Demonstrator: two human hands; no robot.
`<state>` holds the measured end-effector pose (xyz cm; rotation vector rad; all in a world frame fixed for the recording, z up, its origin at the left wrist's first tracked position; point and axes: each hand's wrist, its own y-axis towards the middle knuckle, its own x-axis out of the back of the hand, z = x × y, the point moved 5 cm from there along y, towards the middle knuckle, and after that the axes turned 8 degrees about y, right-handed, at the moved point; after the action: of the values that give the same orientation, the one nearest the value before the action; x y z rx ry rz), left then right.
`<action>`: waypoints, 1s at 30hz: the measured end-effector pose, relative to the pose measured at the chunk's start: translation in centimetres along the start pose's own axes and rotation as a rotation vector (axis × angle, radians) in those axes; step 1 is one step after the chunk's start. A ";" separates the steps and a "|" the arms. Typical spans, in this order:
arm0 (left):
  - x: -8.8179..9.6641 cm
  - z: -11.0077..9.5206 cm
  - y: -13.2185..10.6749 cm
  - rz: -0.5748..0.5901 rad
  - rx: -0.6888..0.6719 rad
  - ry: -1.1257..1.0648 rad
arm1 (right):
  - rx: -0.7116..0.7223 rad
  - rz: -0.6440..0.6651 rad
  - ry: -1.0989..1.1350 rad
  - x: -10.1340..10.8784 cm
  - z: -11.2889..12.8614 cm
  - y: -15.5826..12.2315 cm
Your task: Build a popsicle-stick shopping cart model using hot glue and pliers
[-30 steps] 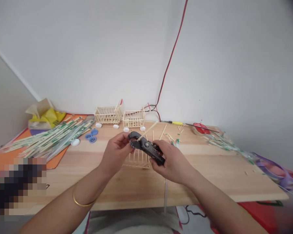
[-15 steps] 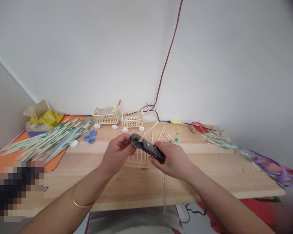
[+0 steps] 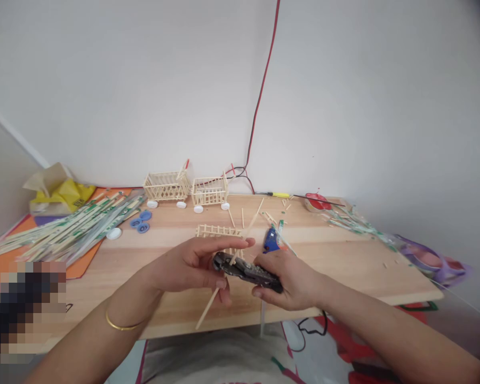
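Observation:
My right hand (image 3: pixel 290 277) is wrapped round the handles of black cutting pliers (image 3: pixel 246 271), whose head points left. A thin wooden stick (image 3: pixel 255 217) slants up from the plier jaws. My left hand (image 3: pixel 198 264) is at the plier head, fingers stretched along its far side. Its thumb and fingers pinch a thin wooden stick (image 3: pixel 206 309) that slants down toward the table's front edge; whether both lengths are one piece is hidden. Just behind the hands stands a small frame of sticks (image 3: pixel 216 230), partly covered. A blue glue gun (image 3: pixel 271 240) lies beyond my right hand.
Two small stick carts (image 3: pixel 166 186) with white wheels stand near the wall. Left are bundled sticks (image 3: pixel 84 224), blue caps (image 3: pixel 140 222) and a white cap (image 3: pixel 114 233). A yellow-handled screwdriver (image 3: pixel 280 195), a red container (image 3: pixel 318 201) and stick scraps lie at the back right.
Both hands and the pliers have moved lower in view. My left fingers have stretched out along the pliers, and a stick length now shows below them. The glue gun has come into sight.

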<state>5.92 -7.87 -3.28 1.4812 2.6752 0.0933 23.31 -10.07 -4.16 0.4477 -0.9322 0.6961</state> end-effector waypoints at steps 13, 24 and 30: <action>0.0 1.1 0.2 0.026 0.074 -0.062 | -0.096 -0.004 0.003 -0.6 -1.0 -0.6; 1.9 0.4 0.3 -0.205 0.077 0.162 | -0.626 -0.417 -0.117 4.6 -12.6 -6.1; 0.0 0.6 1.1 -0.180 0.094 0.293 | -0.937 -0.357 -0.314 3.2 -18.6 -9.3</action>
<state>6.91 -7.30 -3.80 1.3342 3.0730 0.1897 41.94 -3.85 -11.83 -0.1266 -1.3136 -0.1789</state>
